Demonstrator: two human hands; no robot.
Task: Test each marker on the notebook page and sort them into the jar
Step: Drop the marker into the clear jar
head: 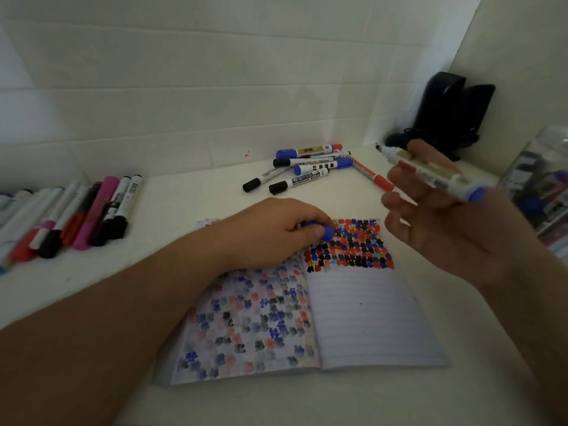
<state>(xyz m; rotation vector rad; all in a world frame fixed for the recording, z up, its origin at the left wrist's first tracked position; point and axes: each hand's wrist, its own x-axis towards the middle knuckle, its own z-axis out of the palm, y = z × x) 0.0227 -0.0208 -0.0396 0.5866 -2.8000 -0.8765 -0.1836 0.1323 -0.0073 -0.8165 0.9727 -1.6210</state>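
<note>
An open lined notebook lies on the white table, its pages partly filled with blue, red and black test marks. My left hand rests on the left page's top and holds a blue marker cap in curled fingers. My right hand is raised above the table's right side, holding an uncapped white marker with a blue end, tip pointing up and left. The clear jar, with markers inside, stands at the right edge. A pile of untested markers lies behind the notebook.
A row of several markers in pink, red and black lies at the left of the table. A dark device with cables stands in the back right corner. A white tiled wall closes the back.
</note>
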